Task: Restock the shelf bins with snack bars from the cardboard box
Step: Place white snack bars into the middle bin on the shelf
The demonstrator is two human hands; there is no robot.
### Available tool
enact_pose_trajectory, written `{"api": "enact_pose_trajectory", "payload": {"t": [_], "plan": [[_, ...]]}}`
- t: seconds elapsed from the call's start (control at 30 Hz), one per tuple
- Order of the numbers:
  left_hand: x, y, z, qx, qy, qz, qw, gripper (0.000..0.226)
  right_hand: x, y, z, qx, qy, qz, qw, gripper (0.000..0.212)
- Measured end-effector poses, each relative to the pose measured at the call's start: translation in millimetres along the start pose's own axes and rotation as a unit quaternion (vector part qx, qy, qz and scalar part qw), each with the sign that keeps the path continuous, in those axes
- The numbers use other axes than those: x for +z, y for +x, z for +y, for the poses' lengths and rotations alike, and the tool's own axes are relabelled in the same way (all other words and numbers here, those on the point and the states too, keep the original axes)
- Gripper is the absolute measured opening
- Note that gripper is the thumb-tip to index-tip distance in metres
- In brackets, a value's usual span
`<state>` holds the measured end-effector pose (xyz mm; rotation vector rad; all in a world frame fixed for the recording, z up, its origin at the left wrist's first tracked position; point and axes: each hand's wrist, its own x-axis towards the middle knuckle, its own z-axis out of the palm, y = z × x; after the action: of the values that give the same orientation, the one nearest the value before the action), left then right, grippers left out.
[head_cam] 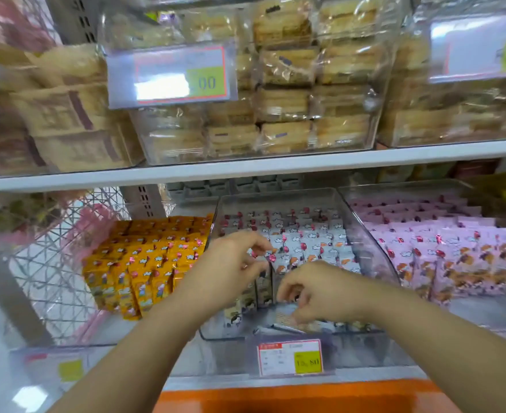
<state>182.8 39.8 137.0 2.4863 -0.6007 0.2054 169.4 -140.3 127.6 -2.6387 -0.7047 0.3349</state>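
Note:
A clear plastic shelf bin (365,234) in the middle of the lower shelf holds rows of white snack bars (308,242). Both my hands reach into its front part. My left hand (231,263) hovers over the front rows with fingers curled, its fingertips pinching the top edge of a white bar (271,257). My right hand (314,290) is lower and nearer, fingers curled down onto a bar (284,318) lying flat at the bin's front. The cardboard box is not in view.
Yellow snack bars (144,263) fill the space to the left and pink ones (442,248) fill a bin on the right. A price tag (290,357) hangs on the bin's front. The upper shelf (275,169) carries bins of wrapped cakes. An orange surface (305,397) lies below.

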Motion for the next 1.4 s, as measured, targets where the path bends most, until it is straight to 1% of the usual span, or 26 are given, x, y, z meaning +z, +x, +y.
{"api": "enact_pose_trajectory", "payload": {"t": [0.07, 0.2, 0.27, 0.33, 0.37, 0.43, 0.5, 0.57, 0.63, 0.7, 0.77, 0.83, 0.9, 0.97, 1.07, 1.2, 1.33, 1.4], "plan": [[-7, -3, -6, 0.022, 0.029, 0.033, 0.999, 0.018, 10, 16, 0, 0.008, -0.016, -0.046, 0.999, 0.037], [-19, -10, -27, 0.048, 0.049, 0.104, 0.992, 0.017, 28, 40, -5, 0.037, -0.097, -0.121, 0.987, 0.043], [-21, -13, -37, 0.053, 0.054, 0.114, 0.991, 0.015, 35, 49, -8, 0.046, -0.132, -0.151, 0.979, 0.04], [-21, -14, -42, 0.058, 0.055, 0.112, 0.99, 0.013, 39, 56, -9, 0.047, -0.154, -0.171, 0.972, 0.032], [-22, -14, -43, 0.059, 0.052, 0.109, 0.991, 0.013, 40, 58, -9, 0.047, -0.156, -0.175, 0.971, 0.029], [-23, -14, -45, 0.063, 0.042, 0.102, 0.992, 0.013, 42, 60, -10, 0.047, -0.142, -0.18, 0.972, 0.03], [-25, -15, -43, 0.069, 0.041, 0.095, 0.992, 0.014, 37, 55, -14, 0.045, -0.117, -0.167, 0.978, 0.032], [-27, -14, -38, 0.075, 0.04, 0.092, 0.992, 0.014, 22, 44, -20, 0.041, -0.078, -0.129, 0.988, 0.034], [-28, -13, -30, 0.078, 0.022, 0.085, 0.993, 0.013, 1, 29, -29, 0.026, -0.037, -0.058, 0.997, 0.031], [-28, -11, -21, 0.073, 0.002, 0.061, 0.995, 0.012, -14, 16, -33, 0.015, 0.006, 0.02, 1.0, 0.024], [-24, -9, -12, 0.045, -0.047, 0.009, 0.998, 0.013, -20, 5, -30, 0.018, 0.061, 0.095, 0.993, 0.022], [-18, -8, -3, 0.009, -0.127, -0.055, 0.99, 0.018, -19, -3, -26, 0.027, 0.102, 0.146, 0.984, 0.022], [-14, -7, 4, -0.01, -0.183, -0.083, 0.98, 0.017, -15, -10, -19, 0.034, 0.125, 0.18, 0.975, 0.021], [-12, -6, 10, -0.019, -0.211, -0.093, 0.973, 0.017, -11, -15, -15, 0.037, 0.16, 0.205, 0.965, 0.023], [-10, -3, 12, -0.018, -0.213, -0.086, 0.973, 0.022, -13, -20, -12, 0.041, 0.216, 0.211, 0.952, 0.025], [-11, 1, 10, -0.018, -0.234, -0.067, 0.97, 0.022, -21, -22, -10, 0.023, 0.293, 0.17, 0.941, 0.033], [-14, 2, 12, -0.031, -0.304, -0.045, 0.951, 0.019, -29, -20, -4, 0.015, 0.3, 0.136, 0.944, 0.04], [-14, 4, 12, -0.039, -0.316, -0.022, 0.948, 0.017, -30, -20, -1, 0.021, 0.335, 0.13, 0.933, 0.038]]}}
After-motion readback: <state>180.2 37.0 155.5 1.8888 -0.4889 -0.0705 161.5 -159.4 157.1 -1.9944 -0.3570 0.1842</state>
